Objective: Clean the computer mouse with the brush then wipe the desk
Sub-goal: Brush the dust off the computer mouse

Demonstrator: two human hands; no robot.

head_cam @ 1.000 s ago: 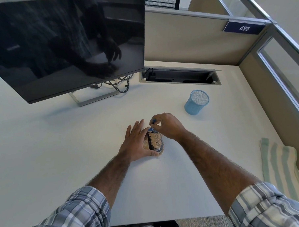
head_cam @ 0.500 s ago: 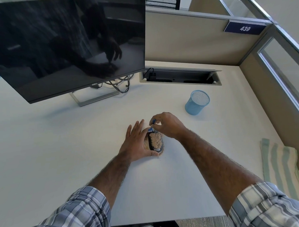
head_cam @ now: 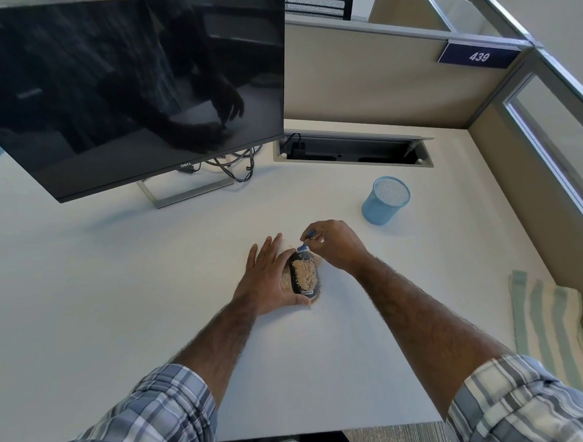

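Note:
A black computer mouse point(head_cam: 305, 276) lies on the white desk point(head_cam: 119, 278), its top covered in tan crumbs, with more crumbs around its base. My left hand point(head_cam: 267, 277) holds the mouse from its left side, thumb curled under the near end and fingers stretched along it. My right hand point(head_cam: 333, 245) pinches a small blue brush point(head_cam: 307, 239) whose tip touches the mouse's far end. A green-and-white striped cloth point(head_cam: 548, 323) lies at the desk's right edge.
A dark monitor point(head_cam: 127, 87) on a metal stand fills the back left, with cables behind it. A blue mesh cup point(head_cam: 384, 200) stands behind and to the right of the mouse. A cable tray slot point(head_cam: 352, 149) runs along the beige partition wall.
The brush tip has shifted slightly toward the mouse's far end, and more black surface shows there. My left hand stays on the mouse.

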